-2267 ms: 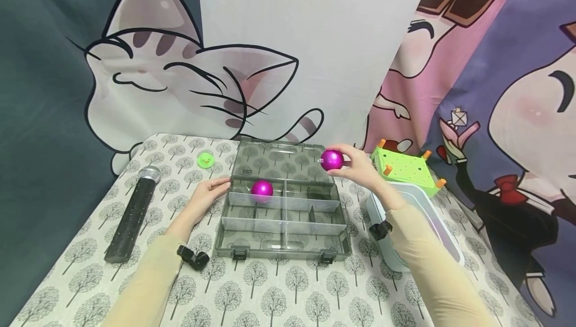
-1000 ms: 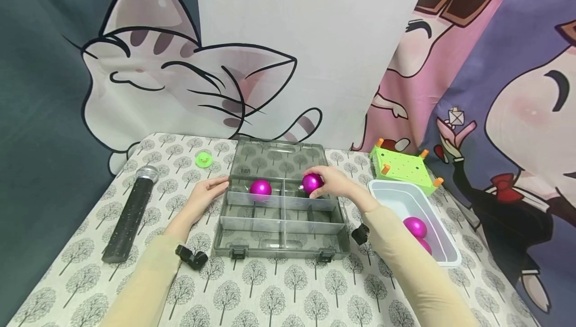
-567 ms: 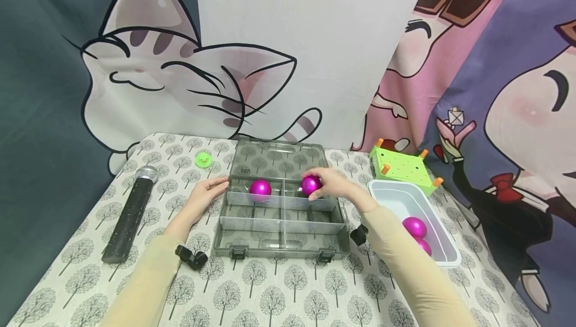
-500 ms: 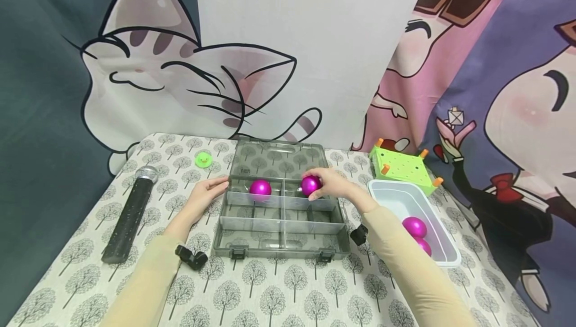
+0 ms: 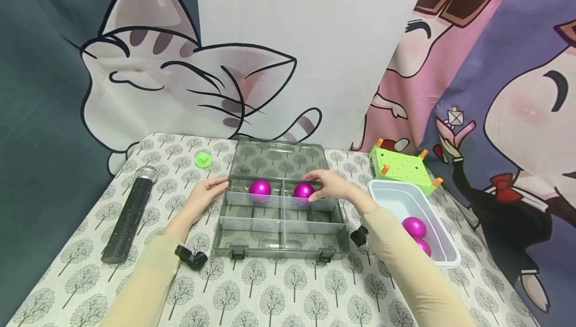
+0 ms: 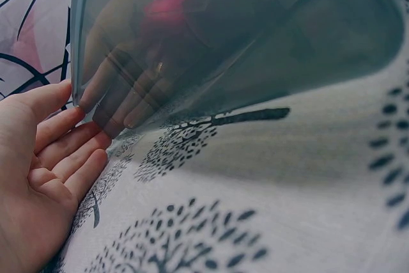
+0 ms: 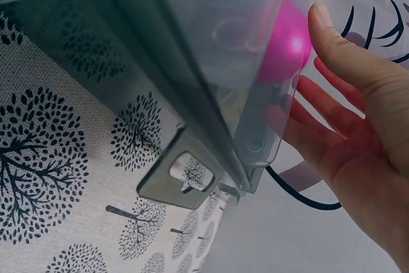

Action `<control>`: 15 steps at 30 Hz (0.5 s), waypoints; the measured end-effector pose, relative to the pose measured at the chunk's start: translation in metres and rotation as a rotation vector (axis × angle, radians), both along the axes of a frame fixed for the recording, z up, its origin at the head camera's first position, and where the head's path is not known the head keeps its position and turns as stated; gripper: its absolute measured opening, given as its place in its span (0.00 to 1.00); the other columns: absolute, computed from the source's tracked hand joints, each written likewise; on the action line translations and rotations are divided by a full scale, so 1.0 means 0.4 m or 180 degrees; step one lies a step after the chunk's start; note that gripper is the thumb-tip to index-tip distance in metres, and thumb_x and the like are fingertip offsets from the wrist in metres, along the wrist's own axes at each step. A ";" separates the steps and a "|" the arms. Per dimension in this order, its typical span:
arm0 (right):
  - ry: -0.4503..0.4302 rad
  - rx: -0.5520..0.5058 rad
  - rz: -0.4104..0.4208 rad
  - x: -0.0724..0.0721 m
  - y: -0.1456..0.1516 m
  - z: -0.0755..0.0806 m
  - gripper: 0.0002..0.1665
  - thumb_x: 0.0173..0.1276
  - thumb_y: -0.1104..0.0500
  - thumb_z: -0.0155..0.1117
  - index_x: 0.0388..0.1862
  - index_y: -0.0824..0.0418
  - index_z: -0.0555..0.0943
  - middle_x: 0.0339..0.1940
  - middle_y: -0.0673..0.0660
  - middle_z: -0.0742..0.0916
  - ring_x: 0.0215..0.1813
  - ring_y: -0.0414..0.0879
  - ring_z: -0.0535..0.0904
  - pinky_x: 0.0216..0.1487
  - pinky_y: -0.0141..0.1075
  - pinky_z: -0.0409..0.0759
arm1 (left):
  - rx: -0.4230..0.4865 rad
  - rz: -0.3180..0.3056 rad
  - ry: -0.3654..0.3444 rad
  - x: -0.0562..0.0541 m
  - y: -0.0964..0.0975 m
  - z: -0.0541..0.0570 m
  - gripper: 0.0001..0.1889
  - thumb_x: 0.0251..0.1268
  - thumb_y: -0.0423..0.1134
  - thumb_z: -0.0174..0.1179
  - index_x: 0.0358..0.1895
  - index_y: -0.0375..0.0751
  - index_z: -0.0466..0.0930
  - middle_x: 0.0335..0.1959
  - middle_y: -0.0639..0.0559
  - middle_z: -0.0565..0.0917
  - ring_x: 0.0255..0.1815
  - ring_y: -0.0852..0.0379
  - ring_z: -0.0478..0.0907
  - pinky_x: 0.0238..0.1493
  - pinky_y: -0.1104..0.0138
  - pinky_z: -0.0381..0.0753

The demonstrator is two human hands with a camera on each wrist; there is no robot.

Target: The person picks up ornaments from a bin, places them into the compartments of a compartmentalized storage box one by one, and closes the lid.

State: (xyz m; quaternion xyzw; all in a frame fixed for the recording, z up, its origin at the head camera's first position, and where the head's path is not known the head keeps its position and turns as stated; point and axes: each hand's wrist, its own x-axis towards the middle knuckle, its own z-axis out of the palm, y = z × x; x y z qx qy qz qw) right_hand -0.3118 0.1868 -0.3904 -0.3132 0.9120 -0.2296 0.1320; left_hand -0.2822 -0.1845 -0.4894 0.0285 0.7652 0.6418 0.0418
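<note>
Head view, hands (image 5: pixel 204 199) (image 5: pixel 333 185) at box rim (image 5: pixel 292 254), ball (image 5: pixel 301 191) clearance uncertain

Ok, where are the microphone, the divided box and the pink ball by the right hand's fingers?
Microphone (image 5: pixel 128 217), head view: middle of its black handle.
Divided box (image 5: pixel 282 254), head view: middle of its front wall.
Pink ball (image 5: pixel 302 191), head view: its uncovered middle.

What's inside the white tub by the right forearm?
Two magenta balls show in the tub, the nearer one partly hidden by the right sleeve. That sleeve also covers the tub's near-left part; anything there can't be seen.
</note>
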 end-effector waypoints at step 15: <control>0.0048 -0.0025 -0.0167 0.005 0.004 0.014 0.32 0.59 0.57 0.73 0.61 0.66 0.76 0.61 0.65 0.81 0.63 0.61 0.76 0.66 0.54 0.75 | -0.0037 -0.0011 -0.0001 0.003 0.000 0.004 0.27 0.71 0.44 0.58 0.68 0.32 0.69 0.72 0.37 0.67 0.76 0.42 0.58 0.77 0.53 0.58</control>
